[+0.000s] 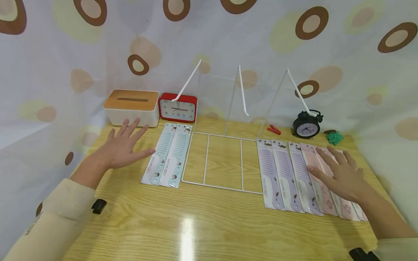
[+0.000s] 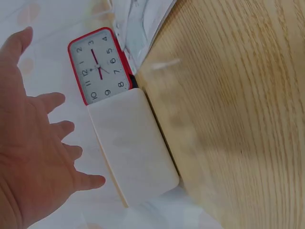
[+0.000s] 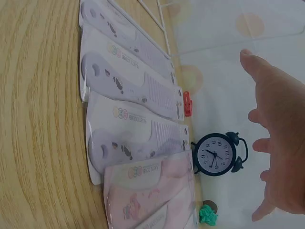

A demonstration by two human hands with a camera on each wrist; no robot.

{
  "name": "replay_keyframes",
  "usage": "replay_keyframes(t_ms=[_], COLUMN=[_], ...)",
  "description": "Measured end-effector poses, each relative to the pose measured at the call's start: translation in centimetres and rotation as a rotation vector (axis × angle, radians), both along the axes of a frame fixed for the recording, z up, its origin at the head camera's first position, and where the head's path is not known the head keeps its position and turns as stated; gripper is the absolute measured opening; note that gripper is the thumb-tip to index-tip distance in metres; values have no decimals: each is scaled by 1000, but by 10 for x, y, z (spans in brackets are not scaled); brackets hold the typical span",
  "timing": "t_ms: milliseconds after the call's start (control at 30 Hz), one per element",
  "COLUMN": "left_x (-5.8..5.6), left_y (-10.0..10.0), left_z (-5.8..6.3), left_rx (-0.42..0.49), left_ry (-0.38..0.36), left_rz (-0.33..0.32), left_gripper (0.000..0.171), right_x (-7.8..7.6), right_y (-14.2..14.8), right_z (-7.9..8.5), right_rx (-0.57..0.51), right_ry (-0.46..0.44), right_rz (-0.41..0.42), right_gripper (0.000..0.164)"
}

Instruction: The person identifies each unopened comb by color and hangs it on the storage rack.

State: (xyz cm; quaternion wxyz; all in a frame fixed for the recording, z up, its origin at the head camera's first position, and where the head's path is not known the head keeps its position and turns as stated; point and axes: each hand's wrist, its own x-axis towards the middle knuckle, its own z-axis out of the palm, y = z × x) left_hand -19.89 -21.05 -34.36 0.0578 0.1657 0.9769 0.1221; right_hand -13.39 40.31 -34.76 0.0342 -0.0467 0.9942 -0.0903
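Observation:
My left hand [image 1: 119,150] is spread palm down, fingers apart, between the tissue box and two packaged blue combs [image 1: 177,156]. Its thumb overlaps the edge of the nearer comb package in the head view; whether they touch I cannot tell. Spread fingers also show on my right hand [image 1: 344,177], over several packaged pink combs [image 1: 323,185] that it partly hides. Beside those lie three packaged purple combs [image 1: 270,174], clearer in the right wrist view. A white wire rack [image 1: 242,166] with three upward-angled hooks stands between the blue and purple combs. Neither hand holds anything.
At the back left stand a white tissue box with a wooden lid [image 1: 147,99] and a red-framed clock [image 1: 177,108]. A red clip [image 1: 273,129], a black alarm clock [image 1: 306,129] and a small green object [image 1: 334,138] are at the back right. Patterned cloth hangs behind.

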Motion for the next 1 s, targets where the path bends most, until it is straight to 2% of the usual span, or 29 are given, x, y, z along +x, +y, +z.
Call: replay_keyframes(t_ms=[133, 367, 533, 700, 833, 1000], left_x=[-5, -21, -41, -62, -78, -96], left_y=[-3, -5, 1, 10, 18, 25], left_z=[-9, -27, -35, -39, -43, -51], left_rx=[53, 89, 142, 226, 321, 423], left_ry=[-41, -74, -116, -195, -239, -255], left_rz=[0, 0, 2, 16, 34, -5], left_gripper=[89, 90, 94, 97, 91, 80], right_x=[-3, -8, -13, -16, -16, -15], right_y=[-13, -40, -59, -79, -90, -96], right_z=[-5, -15, -27, -38, -47, -59], right_rx=[-45, -214, -332, -487, -627, -729], right_ry=[23, -8, -28, -121, -192, -237], right_rz=[41, 84, 114, 121, 112, 86], right_gripper=[79, 76, 71, 69, 66, 66])
